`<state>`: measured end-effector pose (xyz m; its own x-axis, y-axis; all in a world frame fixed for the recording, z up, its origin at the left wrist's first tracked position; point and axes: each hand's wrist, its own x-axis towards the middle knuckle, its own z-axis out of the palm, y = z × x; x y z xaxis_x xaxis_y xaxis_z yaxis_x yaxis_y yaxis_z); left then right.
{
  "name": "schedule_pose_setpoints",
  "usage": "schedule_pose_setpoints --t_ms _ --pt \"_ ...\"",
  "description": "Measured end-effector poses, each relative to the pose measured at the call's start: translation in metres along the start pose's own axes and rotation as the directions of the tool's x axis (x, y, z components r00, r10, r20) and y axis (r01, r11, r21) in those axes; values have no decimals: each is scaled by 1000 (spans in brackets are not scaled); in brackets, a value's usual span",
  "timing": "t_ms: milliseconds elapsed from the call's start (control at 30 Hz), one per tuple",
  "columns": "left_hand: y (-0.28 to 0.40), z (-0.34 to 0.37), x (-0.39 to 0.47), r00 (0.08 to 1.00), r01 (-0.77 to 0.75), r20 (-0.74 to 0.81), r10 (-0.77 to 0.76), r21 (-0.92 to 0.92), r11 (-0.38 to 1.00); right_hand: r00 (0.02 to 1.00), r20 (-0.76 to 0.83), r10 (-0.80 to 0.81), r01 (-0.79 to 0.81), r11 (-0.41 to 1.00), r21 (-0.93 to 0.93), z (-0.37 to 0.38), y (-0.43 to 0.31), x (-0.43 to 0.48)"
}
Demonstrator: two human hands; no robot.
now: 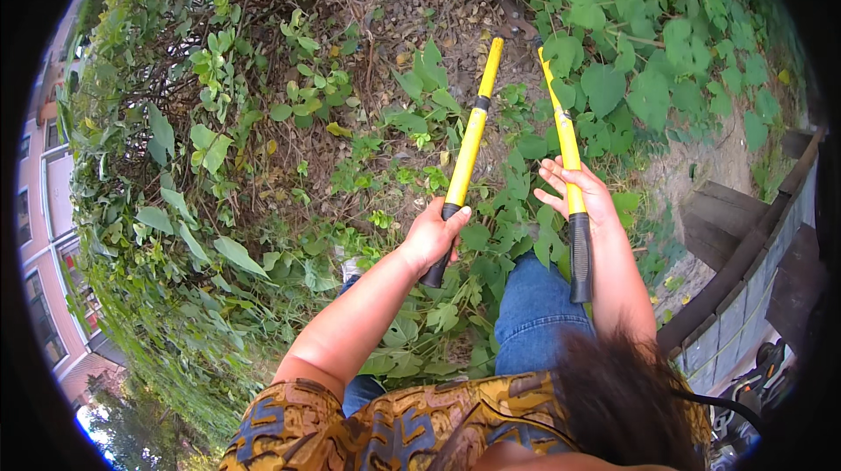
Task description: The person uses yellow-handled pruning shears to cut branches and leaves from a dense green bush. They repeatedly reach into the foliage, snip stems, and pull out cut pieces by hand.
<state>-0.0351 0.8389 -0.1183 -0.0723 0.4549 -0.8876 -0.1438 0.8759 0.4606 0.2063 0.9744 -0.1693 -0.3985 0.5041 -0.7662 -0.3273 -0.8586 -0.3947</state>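
A pair of long-handled loppers with yellow telescopic handles [469,154] and black rubber grips [581,261] points away from me, its handles spread apart. My left hand [435,234] is closed around the black grip of the left handle, thumb along the top. On the right handle, above its grip, my right hand [578,192] has its thumb over the yellow tube, with the other fingers spread to the left of it. The metal blade head [516,25] lies low among dry leaves and stems at the top; leaves partly cover it, and how far the blades are apart is hard to tell.
Dense shrubs [217,103] fill the left side, and broad-leaved vines [650,90] crowd the upper right. A low grey wall with a dark edge [729,333] curves along the right, beside brown blocks [723,215]. Green plants surround my jeans-clad legs. A building stands far left.
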Motion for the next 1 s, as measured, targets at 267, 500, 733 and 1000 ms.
schedule_pose_setpoints --t_ms 267,500,733,1000 --pt "3 2 -11 999 -4 52 7 -57 998 1000 8 6 -5 997 -77 19 -24 -21" --pt "0 14 -19 995 81 62 -75 -108 991 1000 4 5 -4 990 -139 27 -28 -28" --pt "-3 4 -6 991 68 125 -51 -141 988 999 -31 -11 7 993 -121 26 -27 -22" --pt "2 -3 21 987 40 158 -10 -191 981 979 169 -114 125 991 -56 40 -29 9"
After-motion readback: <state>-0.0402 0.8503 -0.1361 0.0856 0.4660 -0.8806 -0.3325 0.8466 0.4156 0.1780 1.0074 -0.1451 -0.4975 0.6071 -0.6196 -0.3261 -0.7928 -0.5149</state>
